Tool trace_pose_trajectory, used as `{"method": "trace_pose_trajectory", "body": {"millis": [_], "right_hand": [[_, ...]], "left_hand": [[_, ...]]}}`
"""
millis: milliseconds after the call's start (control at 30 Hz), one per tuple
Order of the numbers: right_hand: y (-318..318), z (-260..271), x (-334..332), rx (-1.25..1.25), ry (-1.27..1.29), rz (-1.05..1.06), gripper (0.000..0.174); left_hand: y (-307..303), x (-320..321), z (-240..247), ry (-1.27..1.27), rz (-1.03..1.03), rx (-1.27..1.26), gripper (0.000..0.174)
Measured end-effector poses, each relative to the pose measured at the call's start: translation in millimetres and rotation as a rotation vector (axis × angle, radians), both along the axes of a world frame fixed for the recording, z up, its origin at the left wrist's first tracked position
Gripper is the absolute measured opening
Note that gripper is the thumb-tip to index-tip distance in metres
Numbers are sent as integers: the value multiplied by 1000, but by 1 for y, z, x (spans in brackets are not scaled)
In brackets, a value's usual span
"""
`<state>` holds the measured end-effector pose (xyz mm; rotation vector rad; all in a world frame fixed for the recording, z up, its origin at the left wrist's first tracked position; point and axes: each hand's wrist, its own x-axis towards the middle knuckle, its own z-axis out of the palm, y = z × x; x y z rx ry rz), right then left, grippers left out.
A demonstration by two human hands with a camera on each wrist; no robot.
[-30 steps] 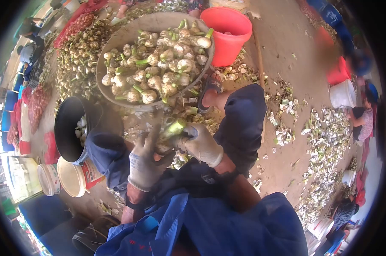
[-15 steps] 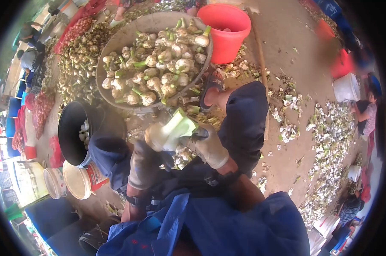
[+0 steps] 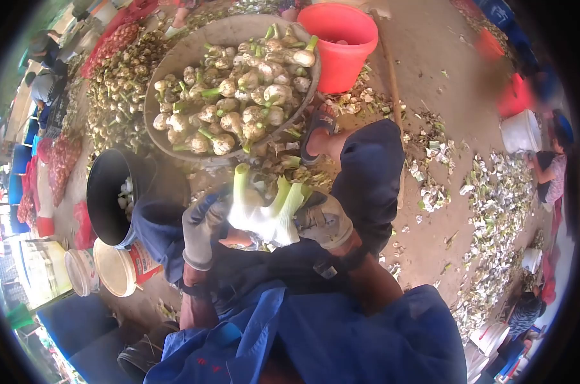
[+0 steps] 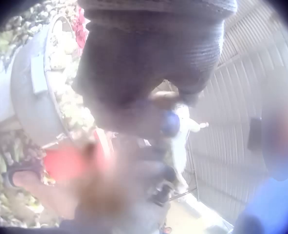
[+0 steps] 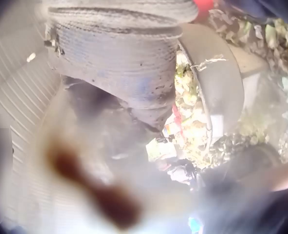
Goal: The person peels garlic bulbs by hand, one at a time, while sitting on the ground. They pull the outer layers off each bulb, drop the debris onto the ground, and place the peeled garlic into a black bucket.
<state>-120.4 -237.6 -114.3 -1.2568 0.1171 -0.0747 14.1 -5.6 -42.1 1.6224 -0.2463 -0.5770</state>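
Note:
Both hands wear light, dirty work gloves and are raised over the lap in the head view. Between them is a garlic bulb (image 3: 243,211) with a green stalk, its white outer skin (image 3: 280,221) split and spread out toward the right. My left hand (image 3: 201,232) grips the bulb from the left with curled fingers. On the other side my right hand (image 3: 325,219) pinches the torn skin and green leaf end. In the wrist views the gloved left hand (image 4: 148,63) and right hand (image 5: 117,68) appear large, and the garlic is blurred or hidden.
A wide round basin (image 3: 165,144) heaped with garlic bulbs stands ahead. Beside it is a red bucket (image 3: 341,61). A black bucket (image 3: 104,198) with white cloves is at the left knee, near white tubs (image 3: 114,265). Peel litter (image 3: 488,217) covers the ground at right.
The garlic has turned upright between the hands and its skin has split apart. The left hand has curled round the bulb, and the right hand has shifted slightly right with the skin.

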Motion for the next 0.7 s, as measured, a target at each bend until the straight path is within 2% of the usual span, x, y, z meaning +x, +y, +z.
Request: {"method": "trace_pose_trajectory", "body": {"millis": [33,67,100,167,200,233,300,333,367,433,467,500,600,633,700], "right_hand": [[2,5,-1,234,24,-3,46],[6,8,-2,472,52,-1,45],[6,2,0,475,51,3,45],[7,-16,6,169,-67,131,44],[18,-3,7,784,35,98,45],[18,10,10,787,36,112,45],[17,29,19,838,69,192,47],[16,-1,15,1158,-9,302,44],[18,9,11,1165,-9,320,44],[24,41,5,1061,165,-12,40],[24,43,5,1069,161,7,40],[24,45,5,1210,159,63,41],[24,47,4,1630,175,245,45],[24,48,4,1765,182,310,46],[25,53,4,2031,212,446,49]], "left_hand": [[6,4,-12,-116,21,97,51],[-1,8,-3,-380,-22,192,36],[-6,11,8,-382,-18,196,36],[-12,14,25,-743,-252,224,49],[-11,12,25,-558,-235,283,42],[-11,10,26,-560,-223,291,42],[-13,12,27,4,-117,66,32],[-8,15,26,101,-121,20,27],[-4,15,25,93,-107,28,27],[-3,13,22,128,-71,-225,30],[-7,10,15,64,-31,-372,36],[-5,12,13,61,-60,-443,39],[1,16,7,345,-66,-740,36],[3,17,8,326,-61,-739,36],[8,18,9,663,133,-1121,35]]}}
